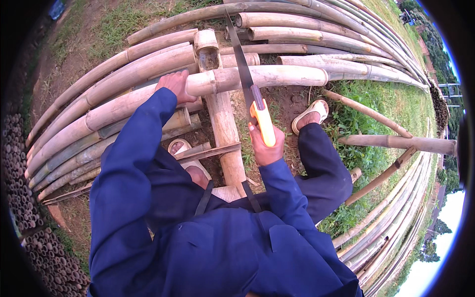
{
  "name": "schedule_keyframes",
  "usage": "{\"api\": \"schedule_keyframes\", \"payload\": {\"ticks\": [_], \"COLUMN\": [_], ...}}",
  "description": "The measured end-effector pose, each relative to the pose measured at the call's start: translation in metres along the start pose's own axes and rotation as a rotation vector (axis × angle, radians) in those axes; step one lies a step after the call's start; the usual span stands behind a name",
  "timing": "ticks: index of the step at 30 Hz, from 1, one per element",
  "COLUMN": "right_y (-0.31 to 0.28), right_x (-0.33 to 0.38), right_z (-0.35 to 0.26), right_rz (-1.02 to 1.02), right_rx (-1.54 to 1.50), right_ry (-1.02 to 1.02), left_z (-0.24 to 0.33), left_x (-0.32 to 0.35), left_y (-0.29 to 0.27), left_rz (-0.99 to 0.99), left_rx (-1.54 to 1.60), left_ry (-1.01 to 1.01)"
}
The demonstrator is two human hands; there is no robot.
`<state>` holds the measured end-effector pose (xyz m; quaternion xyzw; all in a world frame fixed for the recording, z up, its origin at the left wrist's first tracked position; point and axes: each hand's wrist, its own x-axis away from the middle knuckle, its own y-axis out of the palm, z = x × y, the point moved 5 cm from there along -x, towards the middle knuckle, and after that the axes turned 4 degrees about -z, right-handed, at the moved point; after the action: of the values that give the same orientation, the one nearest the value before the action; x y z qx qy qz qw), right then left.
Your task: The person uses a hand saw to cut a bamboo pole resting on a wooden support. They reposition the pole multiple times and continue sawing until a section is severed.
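Across a bamboo log [223, 119] lay the pole [289, 75], the left grip [173, 86] curled firmly over it. The right grip [268, 148] wrapped tightly round the saw [241, 59]; sawing seemed in hand, the next stroke calling for a steady hold.

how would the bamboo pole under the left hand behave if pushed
The bamboo pole is round, so it may roll if the left hand lets go. It looks stiff: its end juts past the log without obvious sag. Probably light for its thickness: stacked bamboo ends look hollow.
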<state>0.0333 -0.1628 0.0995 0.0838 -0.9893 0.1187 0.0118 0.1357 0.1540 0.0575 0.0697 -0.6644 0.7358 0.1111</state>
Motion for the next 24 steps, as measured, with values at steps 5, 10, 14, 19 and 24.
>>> {"api": "schedule_keyframes", "payload": {"ticks": [5,10,14,19,24], "right_y": [-0.013,-0.036,-0.010,-0.017,-0.007], "right_x": [0.096,0.127,0.050,0.055,0.050], "right_z": [0.005,-0.017,-0.009,-0.005,-0.030], "right_rz": [-0.044,-0.083,-0.096,-0.012,-0.055], "right_rx": [0.079,0.151,0.122,-0.069,-0.053], "right_ry": [0.089,0.099,-0.014,0.007,0.049], "left_z": [-0.011,-0.006,-0.015,-0.010,-0.007], "left_x": [0.011,0.008,-0.004,-0.001,-0.002], "left_y": [0.010,0.016,0.007,0.007,0.018], "left_rz": [0.028,0.095,-0.059,0.016,0.194], "left_rx": [-0.013,0.019,0.025,0.000,0.066], "left_ry": [0.031,0.045,-0.007,0.018,-0.145]}}
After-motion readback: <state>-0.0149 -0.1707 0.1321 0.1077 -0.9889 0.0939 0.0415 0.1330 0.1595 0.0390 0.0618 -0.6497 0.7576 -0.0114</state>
